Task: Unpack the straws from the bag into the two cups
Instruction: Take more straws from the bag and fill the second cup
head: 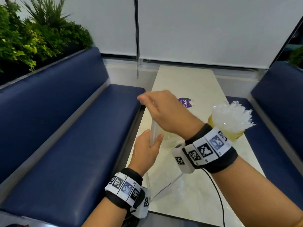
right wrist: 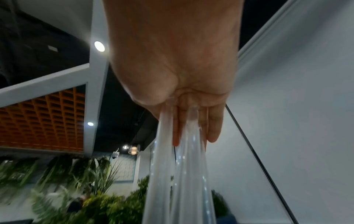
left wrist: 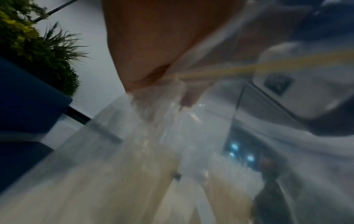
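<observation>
So I'm maybe halfway through, going by what's on the table. The yellowish cup near the right edge of the pale marble-look tabletop is already stuffed with clear wrapped straws sticking out the top. My right hand is up over the left edge, fingers curled around a small bunch of clear plastic straws, pulling them up. My left hand pinches the neck of the clear plastic bag around them, and the bag trails down toward the near edge. There's something yellowish under my right wrist, probably the second cup, but I can't really tell. Left to do: get this bunch into that cup, then whatever's still in the bag.
</observation>
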